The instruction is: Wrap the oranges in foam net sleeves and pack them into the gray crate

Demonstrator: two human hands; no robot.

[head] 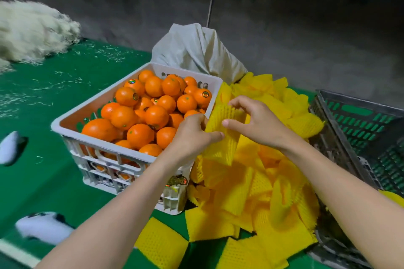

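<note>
Yellow foam netting is clamped from both sides: one foam net sleeve (229, 137) is pinched at its left edge between the thumb and curled fingers of the left hand (192, 135), and its upper edge is gripped by the fingertips of the right hand (260, 124), so that the mesh is stretched between the two. No orange can be seen inside the sleeve, and it cannot be told whether one is hidden in the left palm. The step in hand is judged to be the opening of the sleeve's mouth. It would be done well if the two layers were separated fully and the mouth were pulled wide and evenly before a fruit is pushed in, since thin mesh is likely to tear or bunch when tugged from one corner. Directly beneath and to the right of the grip, a loose pile of sleeves (251, 192) is heaped. Just to the left of the grip, the oranges (153, 113) are piled unwrapped in a white crate (65, 124), within easy reach of the left hand. Further right of the grip, the gray crate (358, 102) is tilted and nothing wrapped is visible in it. Behind the grip, a pale cloth bag (192, 50) is set on the green surface (54, 94).
</note>
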